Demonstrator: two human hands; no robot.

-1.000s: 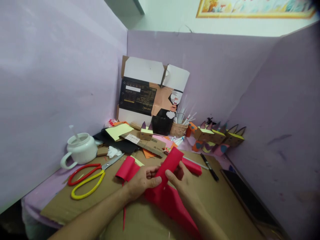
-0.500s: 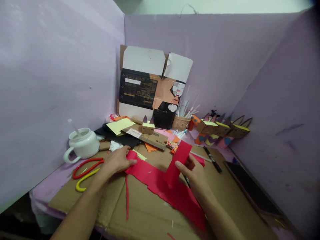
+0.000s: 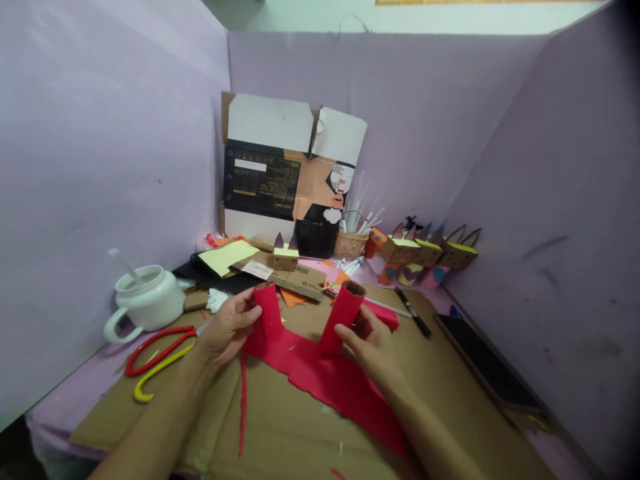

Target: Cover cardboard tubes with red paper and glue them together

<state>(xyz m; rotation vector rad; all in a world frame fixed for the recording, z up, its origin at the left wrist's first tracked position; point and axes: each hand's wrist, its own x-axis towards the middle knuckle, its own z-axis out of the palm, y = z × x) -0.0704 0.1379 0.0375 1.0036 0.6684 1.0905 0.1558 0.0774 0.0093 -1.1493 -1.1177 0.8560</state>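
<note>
Red paper-covered tubes [image 3: 342, 321] [image 3: 269, 313], brown-rimmed, in both hands [image 3: 231, 327] [image 3: 373, 341].

Matt red paper [image 3: 325, 377], rough brown cardboard [image 3: 285, 427], smooth glossy white mug [image 3: 150, 300].

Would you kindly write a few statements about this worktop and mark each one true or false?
1. The left hand holds a red tube, and the right hand a second red tube. True.
2. Both scissor handles are green. False: the scissors have one red and one yellow handle.
3. The mug stands to the right of the pen. False: the white mug is left of the black pen.
4. The small basket holds long, thin items. True.
</note>
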